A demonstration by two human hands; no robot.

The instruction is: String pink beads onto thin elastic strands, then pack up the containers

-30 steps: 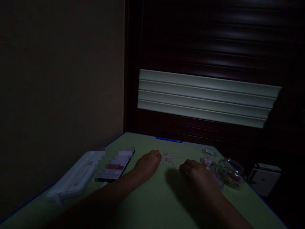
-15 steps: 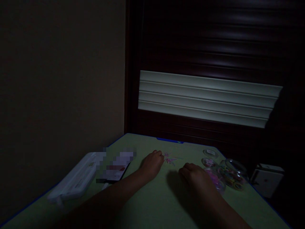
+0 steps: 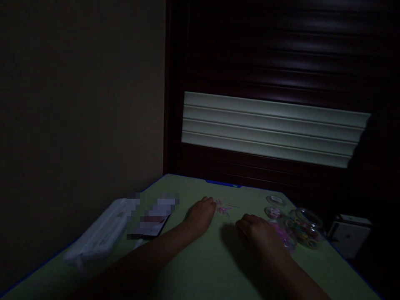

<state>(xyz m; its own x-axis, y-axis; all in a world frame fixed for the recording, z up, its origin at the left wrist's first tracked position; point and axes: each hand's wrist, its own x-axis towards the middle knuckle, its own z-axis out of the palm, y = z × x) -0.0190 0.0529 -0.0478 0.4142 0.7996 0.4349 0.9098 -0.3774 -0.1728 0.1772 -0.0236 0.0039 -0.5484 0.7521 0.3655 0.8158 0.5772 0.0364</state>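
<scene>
My left hand (image 3: 202,214) rests on the green table with its fingers curled in, right beside a small pink spiky item (image 3: 223,207). Its fingertips face away from me, so anything in them is hidden. To the right, my right hand (image 3: 254,229) is raised slightly over the table and casts a shadow, its fingers bent together. What it may hold cannot be seen. Just behind it stand a clear container with pink contents (image 3: 283,236) and a clear open jar (image 3: 308,229) of small coloured bands.
Two round clear lids (image 3: 276,201) lie at the back right. A phone-like device (image 3: 156,223), partly pixelated, and a long white case (image 3: 96,233) lie on the left. Beyond the table's right edge is a pale box (image 3: 351,237). A wall and dark slatted panel enclose the back.
</scene>
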